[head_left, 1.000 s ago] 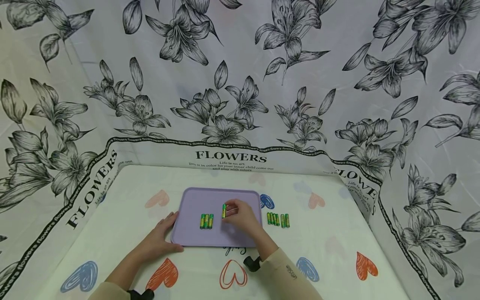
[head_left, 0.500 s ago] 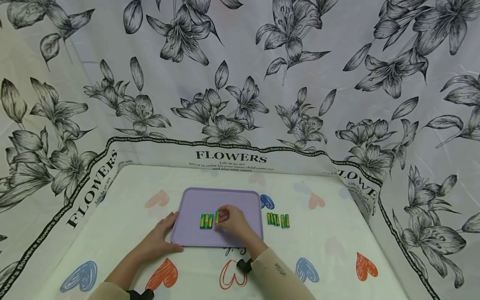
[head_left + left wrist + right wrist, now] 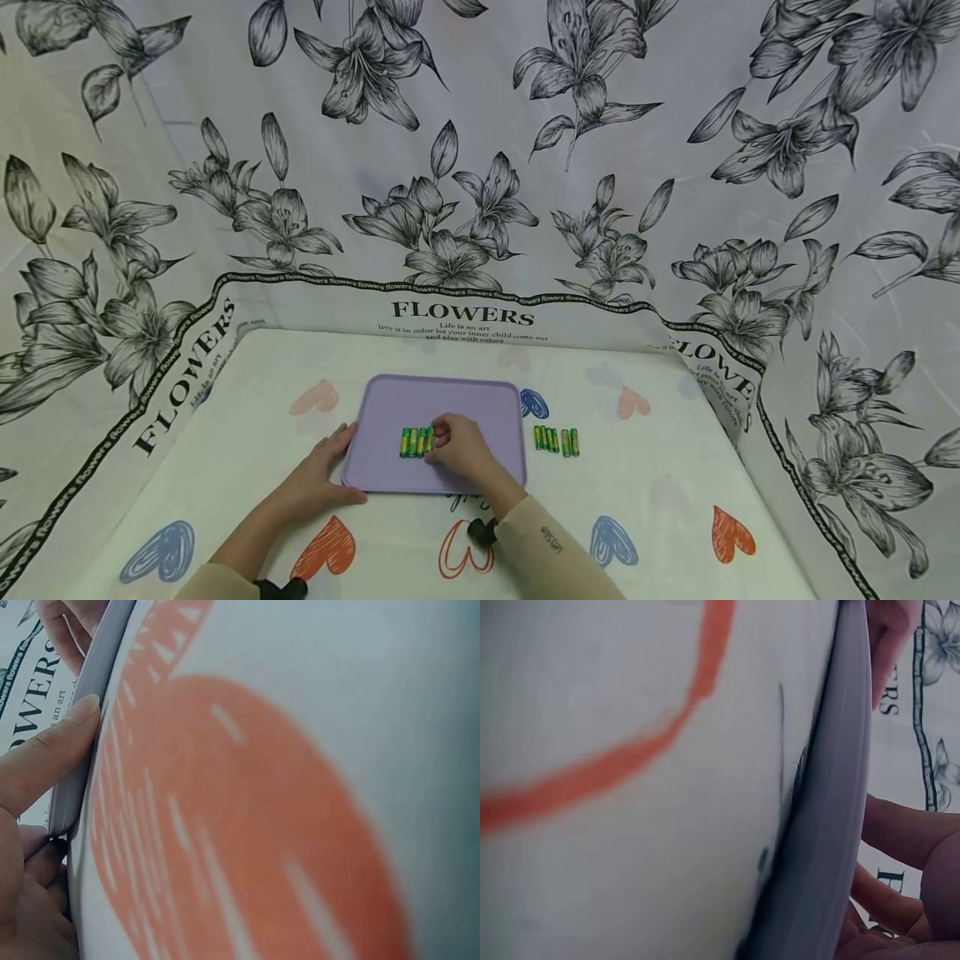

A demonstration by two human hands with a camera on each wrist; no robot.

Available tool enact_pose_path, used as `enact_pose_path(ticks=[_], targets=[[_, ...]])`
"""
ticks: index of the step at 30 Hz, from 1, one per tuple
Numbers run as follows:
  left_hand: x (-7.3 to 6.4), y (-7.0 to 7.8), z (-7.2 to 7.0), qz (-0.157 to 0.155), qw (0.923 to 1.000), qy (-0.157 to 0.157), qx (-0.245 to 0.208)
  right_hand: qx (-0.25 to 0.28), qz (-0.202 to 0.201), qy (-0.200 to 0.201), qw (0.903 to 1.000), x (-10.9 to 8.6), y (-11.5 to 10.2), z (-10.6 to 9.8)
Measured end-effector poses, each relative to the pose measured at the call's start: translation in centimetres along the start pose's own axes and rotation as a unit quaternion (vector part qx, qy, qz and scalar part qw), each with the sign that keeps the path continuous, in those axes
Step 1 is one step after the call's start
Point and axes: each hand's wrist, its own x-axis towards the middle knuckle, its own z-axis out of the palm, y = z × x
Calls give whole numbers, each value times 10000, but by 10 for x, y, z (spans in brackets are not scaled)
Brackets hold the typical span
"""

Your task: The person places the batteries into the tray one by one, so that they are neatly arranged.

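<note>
A lilac tray (image 3: 480,396) lies on the table, and three green-and-yellow batteries (image 3: 413,442) stand in a side-by-side row on it. My right hand (image 3: 461,446) pinches one more battery (image 3: 431,438) at the right end of that row, partly covered by the fingertips. At the tray's front left corner rests my left hand (image 3: 318,479), fingers along the left edge and thumb against the front edge. The left wrist view has the thumb (image 3: 52,754) touching the tray wall (image 3: 79,761). In the right wrist view, the tray wall (image 3: 821,825) hides the batteries.
Several more batteries (image 3: 556,439) lie in a row on the cloth just right of the tray. A white tablecloth (image 3: 645,542) printed with hearts covers the table. Flower-printed curtains (image 3: 480,108) surround it at the back and sides.
My right hand has moved left over the tray with its battery, bringing it up to the right end of the row of three. The left hand and the tray have stayed in place.
</note>
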Motion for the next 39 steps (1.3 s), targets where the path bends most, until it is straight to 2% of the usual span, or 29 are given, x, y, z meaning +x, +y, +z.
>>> enact_pose_path(ticks=[5, 15, 28, 39], targets=[[0, 0, 0, -18, 10000, -38, -45, -111, 38, -81, 9999, 0, 0, 0], [0, 2, 0, -32, 10000, -23, -16, 286, 41, 57, 9996, -8, 4, -12], [1, 1, 0, -80, 9999, -73, -20, 677, -57, 481, 9965, -27, 12, -56], [2, 1, 0, -64, 9999, -78, 6, 819, -72, 1061, 9909, -46, 49, -90]])
